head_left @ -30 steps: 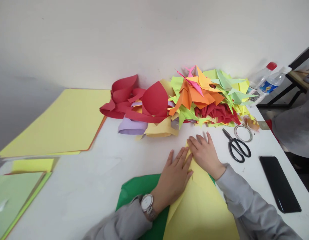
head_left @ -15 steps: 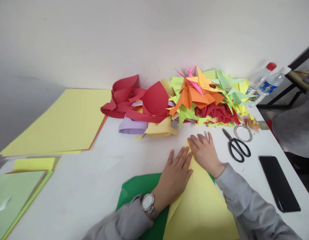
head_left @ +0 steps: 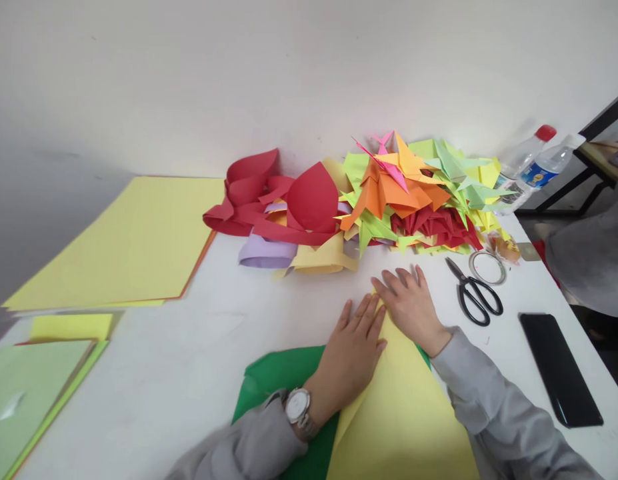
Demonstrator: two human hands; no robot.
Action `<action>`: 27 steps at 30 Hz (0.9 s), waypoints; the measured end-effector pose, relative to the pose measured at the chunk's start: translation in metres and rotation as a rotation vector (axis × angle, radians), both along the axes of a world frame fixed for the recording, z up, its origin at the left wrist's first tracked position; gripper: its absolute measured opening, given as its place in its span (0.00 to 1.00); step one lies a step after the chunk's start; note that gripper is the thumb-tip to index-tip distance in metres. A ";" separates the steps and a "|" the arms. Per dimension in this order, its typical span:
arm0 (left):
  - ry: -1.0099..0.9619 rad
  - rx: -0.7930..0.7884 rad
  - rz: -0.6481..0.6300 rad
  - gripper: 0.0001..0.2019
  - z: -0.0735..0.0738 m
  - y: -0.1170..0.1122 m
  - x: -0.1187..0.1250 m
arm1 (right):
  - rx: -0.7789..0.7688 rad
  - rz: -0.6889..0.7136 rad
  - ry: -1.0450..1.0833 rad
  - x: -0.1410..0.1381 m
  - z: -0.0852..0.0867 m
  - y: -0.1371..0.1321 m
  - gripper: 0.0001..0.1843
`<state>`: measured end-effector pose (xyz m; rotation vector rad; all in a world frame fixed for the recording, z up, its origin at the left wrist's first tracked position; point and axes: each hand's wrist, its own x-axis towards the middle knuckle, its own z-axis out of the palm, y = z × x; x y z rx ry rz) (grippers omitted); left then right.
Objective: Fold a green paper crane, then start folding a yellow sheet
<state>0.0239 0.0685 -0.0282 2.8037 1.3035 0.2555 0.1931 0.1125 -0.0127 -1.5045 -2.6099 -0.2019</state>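
A large yellow sheet of paper (head_left: 406, 413) lies in front of me, folded to a narrow point at its far end. Under it is a green sheet (head_left: 279, 373), partly covered by my left arm. My left hand (head_left: 349, 347), with a watch (head_left: 297, 404) on the wrist, lies flat along the paper's left folded edge, fingers stretched toward the tip. My right hand (head_left: 411, 303) rests at the tip from the right, its fingers spread and touching the paper. Both hands press on the yellow paper without gripping it.
Folded paper cranes (head_left: 409, 187) pile against the wall, beside red paper crowns (head_left: 311, 200). To the right lie scissors (head_left: 475, 293), a tape roll (head_left: 487, 267) and a black phone (head_left: 559, 368). Bottles (head_left: 543, 163) stand behind. Yellow sheets (head_left: 129, 240) and green sheets (head_left: 33, 393) are at left.
My right hand's fingertips have shifted very slightly left at the paper's tip. Everything else has kept its place apart from a tiny shift of the whole view.
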 end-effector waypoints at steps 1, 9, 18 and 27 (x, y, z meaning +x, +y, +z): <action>-0.004 0.000 0.001 0.24 -0.001 0.000 0.000 | -0.003 -0.001 -0.003 0.000 0.001 0.000 0.23; 0.004 -0.002 -0.001 0.24 0.001 0.000 0.000 | -0.020 -0.038 0.023 -0.001 -0.002 0.002 0.24; -0.013 0.006 -0.007 0.24 0.002 0.000 0.000 | -0.010 -0.026 0.023 0.000 -0.002 0.000 0.24; 0.000 0.027 -0.005 0.26 -0.004 -0.001 0.000 | -0.035 -0.043 0.006 0.000 -0.002 0.000 0.23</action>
